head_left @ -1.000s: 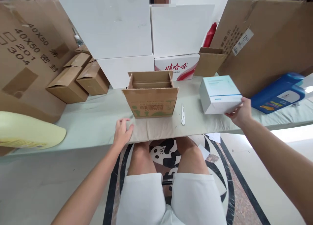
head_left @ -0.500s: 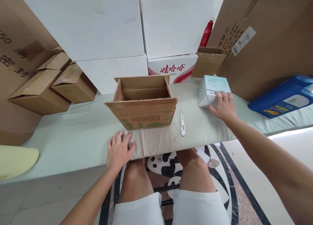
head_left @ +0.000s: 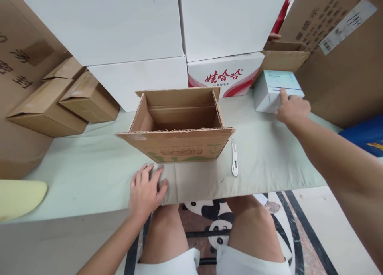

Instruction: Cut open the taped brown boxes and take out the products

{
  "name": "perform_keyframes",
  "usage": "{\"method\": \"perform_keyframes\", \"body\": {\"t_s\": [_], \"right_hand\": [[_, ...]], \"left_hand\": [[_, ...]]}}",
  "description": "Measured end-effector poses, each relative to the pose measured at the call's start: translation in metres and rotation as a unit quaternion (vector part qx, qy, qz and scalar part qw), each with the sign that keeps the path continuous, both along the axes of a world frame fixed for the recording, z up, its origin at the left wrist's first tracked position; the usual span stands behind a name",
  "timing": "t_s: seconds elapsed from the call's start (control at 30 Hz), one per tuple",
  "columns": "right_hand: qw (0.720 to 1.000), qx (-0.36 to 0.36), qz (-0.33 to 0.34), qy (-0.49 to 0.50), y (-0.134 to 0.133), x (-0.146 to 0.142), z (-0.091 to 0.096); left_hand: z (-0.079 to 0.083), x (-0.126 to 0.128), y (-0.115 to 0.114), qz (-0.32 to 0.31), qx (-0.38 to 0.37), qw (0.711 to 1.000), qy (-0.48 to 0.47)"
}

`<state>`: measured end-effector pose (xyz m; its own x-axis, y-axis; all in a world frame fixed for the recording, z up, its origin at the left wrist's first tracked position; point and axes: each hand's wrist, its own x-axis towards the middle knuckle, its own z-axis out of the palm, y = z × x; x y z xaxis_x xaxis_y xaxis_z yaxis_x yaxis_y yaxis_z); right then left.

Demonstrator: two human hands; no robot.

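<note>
At the rear of the work area, stacked white boxes (head_left: 98,23) form a wall across the back of the table (head_left: 269,155). Large brown cartons stand to either side, one at left (head_left: 18,67) with black characters and one at right (head_left: 344,67) with a white label. The table is covered by a pale green cloth that runs the full width of the view. The cloth is lightly creased. Below the near edge, a patterned floor (head_left: 314,227) and a panda mat (head_left: 215,223) are visible between the person's knees.

An open carton (head_left: 176,145) stands upright at centre table, flaps out and interior bare. Two smaller closed cartons (head_left: 44,111) lie at left against the white boxes. A red-and-white printed carton (head_left: 224,75) sits under the right-hand white stack. A blue pack (head_left: 365,133) shows at the right edge, and a pale yellow pad (head_left: 18,193) at the left edge.

The small white box (head_left: 269,91) with a pale blue top sits at back right, just beside the printed carton. The right hand (head_left: 291,109) rests on its near top edge with the index finger extended. Whether it grips the box cannot be told. The left hand (head_left: 146,189) lies flat and released on the cloth at the near edge, fingers spread, just in front of the open carton. A white cutter (head_left: 234,157) lies beside the carton's right corner, untouched.
</note>
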<state>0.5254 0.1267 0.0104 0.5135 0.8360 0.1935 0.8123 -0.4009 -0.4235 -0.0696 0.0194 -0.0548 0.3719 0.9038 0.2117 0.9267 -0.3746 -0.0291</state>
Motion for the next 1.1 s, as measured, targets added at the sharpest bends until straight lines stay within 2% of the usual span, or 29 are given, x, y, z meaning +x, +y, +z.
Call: {"method": "perform_keyframes", "body": {"t_s": [0.07,0.1,0.2,0.27,0.37,0.5,0.57,0.67,0.73,0.8,0.87,0.97,1.1], "right_hand": [[0.997,-0.046,-0.048,-0.029,0.009,0.004,0.001],[0.997,-0.061,-0.049,-0.024,0.011,0.004,0.002],[0.998,-0.055,0.01,0.031,0.004,-0.008,0.01],[0.997,-0.056,0.027,0.042,-0.01,-0.029,0.02],[0.995,-0.07,0.031,0.062,-0.034,-0.072,0.044],[0.991,-0.052,0.067,0.099,-0.054,-0.136,0.086],[0.982,-0.041,0.105,0.152,-0.056,-0.172,0.107],[0.945,-0.054,0.145,0.287,-0.052,-0.227,0.133],[0.931,-0.096,0.132,0.326,-0.049,-0.258,0.142],[0.923,-0.116,0.096,0.355,-0.047,-0.276,0.146],[0.912,-0.104,0.067,0.39,-0.051,-0.279,0.146],[0.893,-0.081,0.047,0.441,-0.068,-0.262,0.141],[0.842,-0.076,0.032,0.534,-0.103,-0.237,0.124]], "left_hand": [[0.0,0.0,0.0,-0.004,0.001,1.0,0.002],[0.0,0.0,0.0,-0.004,0.0,1.0,0.002],[0.001,0.001,0.0,0.001,-0.006,1.0,0.0],[0.003,0.004,-0.001,0.011,-0.017,1.0,-0.004],[0.009,0.009,-0.003,0.025,-0.044,0.999,-0.01],[0.015,0.013,-0.005,0.036,-0.068,0.997,-0.02],[0.017,0.014,-0.006,0.04,-0.066,0.997,-0.028],[0.018,0.015,-0.008,0.037,-0.057,0.997,-0.041],[0.019,0.015,-0.009,0.032,-0.051,0.997,-0.051],[0.02,0.015,-0.011,0.03,-0.047,0.996,-0.064],[0.022,0.014,-0.012,0.03,-0.042,0.996,-0.075],[0.021,0.012,-0.011,0.028,-0.033,0.996,-0.084],[0.018,0.011,-0.009,0.025,-0.03,0.995,-0.091]]}}
